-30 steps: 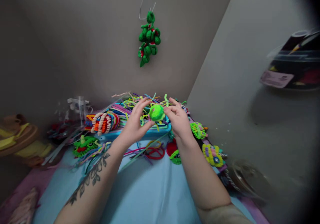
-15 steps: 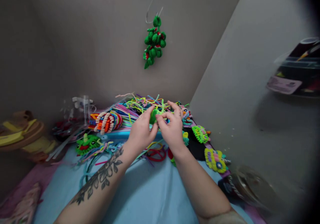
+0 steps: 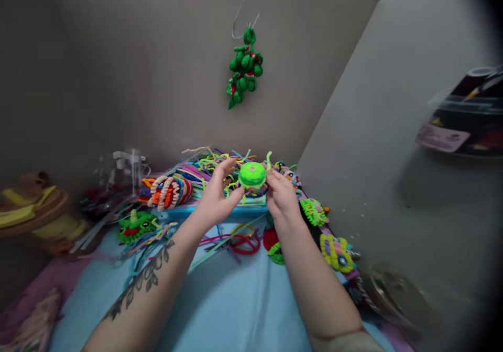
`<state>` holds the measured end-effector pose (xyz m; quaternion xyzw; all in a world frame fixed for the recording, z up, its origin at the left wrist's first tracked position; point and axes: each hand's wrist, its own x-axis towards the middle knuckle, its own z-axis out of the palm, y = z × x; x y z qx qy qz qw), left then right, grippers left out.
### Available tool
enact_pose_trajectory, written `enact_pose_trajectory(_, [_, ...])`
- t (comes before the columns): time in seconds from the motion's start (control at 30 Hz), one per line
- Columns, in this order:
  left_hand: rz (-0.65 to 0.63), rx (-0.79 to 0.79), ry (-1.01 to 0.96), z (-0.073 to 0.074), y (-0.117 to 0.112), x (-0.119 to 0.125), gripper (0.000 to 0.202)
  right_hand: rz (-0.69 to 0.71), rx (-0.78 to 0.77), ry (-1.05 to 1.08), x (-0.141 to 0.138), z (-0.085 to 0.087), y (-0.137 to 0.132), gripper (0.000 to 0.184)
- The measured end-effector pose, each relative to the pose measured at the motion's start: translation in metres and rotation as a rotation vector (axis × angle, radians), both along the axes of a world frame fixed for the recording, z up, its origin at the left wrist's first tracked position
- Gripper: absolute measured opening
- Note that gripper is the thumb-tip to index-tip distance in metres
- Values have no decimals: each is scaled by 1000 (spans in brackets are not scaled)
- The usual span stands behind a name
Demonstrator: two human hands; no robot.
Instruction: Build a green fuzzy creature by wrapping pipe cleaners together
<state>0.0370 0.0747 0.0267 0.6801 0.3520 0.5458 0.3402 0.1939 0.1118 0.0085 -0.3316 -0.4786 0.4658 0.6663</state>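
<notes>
A bright green, round pipe-cleaner piece (image 3: 252, 174) with a pink spot on its face is held up over the heap of pipe cleaners (image 3: 192, 176). My right hand (image 3: 282, 195) pinches it at its right edge, where a light green pipe-cleaner end (image 3: 269, 160) sticks up. On the other side is my left hand (image 3: 220, 192), fingers apart and thumb at the piece's lower left edge; whether the thumb presses on it I cannot tell. Below the hands, red-handled scissors (image 3: 245, 243) lie among loose pipe cleaners on the light blue cloth (image 3: 228, 299).
A green dragon-like figure (image 3: 137, 226) and an orange-and-beige pipe-cleaner figure (image 3: 167, 192) sit left. Yellow-green figures (image 3: 337, 252) lie right, near a clear round container (image 3: 396, 294). A green cluster (image 3: 245, 66) hangs from a wire against the grey panel (image 3: 157, 69).
The green piece has turned so its round face shows. My left hand has moved left and its fingers have spread; my right hand has shifted slightly right, still holding the piece.
</notes>
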Motion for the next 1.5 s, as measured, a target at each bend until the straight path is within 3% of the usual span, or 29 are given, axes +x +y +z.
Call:
enact_pose_trajectory(0.1, [-87, -75, -21, -1, 1, 0, 63, 177, -86, 141, 2, 0, 5, 38])
enact_pose_trajectory(0.27, [-128, -117, -30, -3, 7, -6, 68, 211, -64, 46, 4, -2, 7, 43])
enact_pose_trajectory(0.4, [-7, -83, 30, 0, 8, -13, 61, -20, 151, -186, 8, -4, 5, 33])
enact_pose_trajectory(0.5, [-83, -177, -13, 3, 6, -13, 65, -240, 348, -469, 8, 1, -4, 25])
enact_pose_trajectory(0.6, [-84, -158, -24, 3, 4, -9, 67, -332, 453, -665, 3, 8, -16, 19])
enact_pose_trajectory(0.8, [182, 208, 232, -3, 2, -3, 58, -319, 479, -816, -5, 16, -28, 20])
enact_pose_trajectory(0.93, [252, 377, 324, -2, 0, -2, 48, -292, 467, -852, -5, 18, -30, 23])
enact_pose_trajectory(1.07, [269, 390, 347, -2, 1, -2, 42, -312, 475, -873, -5, 20, -32, 21])
enact_pose_trajectory(1.17, [280, 354, 342, -4, 5, -4, 45, -437, 492, -786, -3, 22, -35, 11])
enact_pose_trajectory(1.27, [290, 269, 347, -5, 8, -7, 47, -551, 622, -716, 2, 24, -38, 3])
enact_pose_trajectory(1.4, [257, 207, 340, -6, 8, -7, 48, -417, 841, -881, 8, 22, -37, 31])
enact_pose_trajectory(1.5, [203, 185, 321, -5, 5, -5, 50, -395, 867, -968, 9, 18, -33, 35])
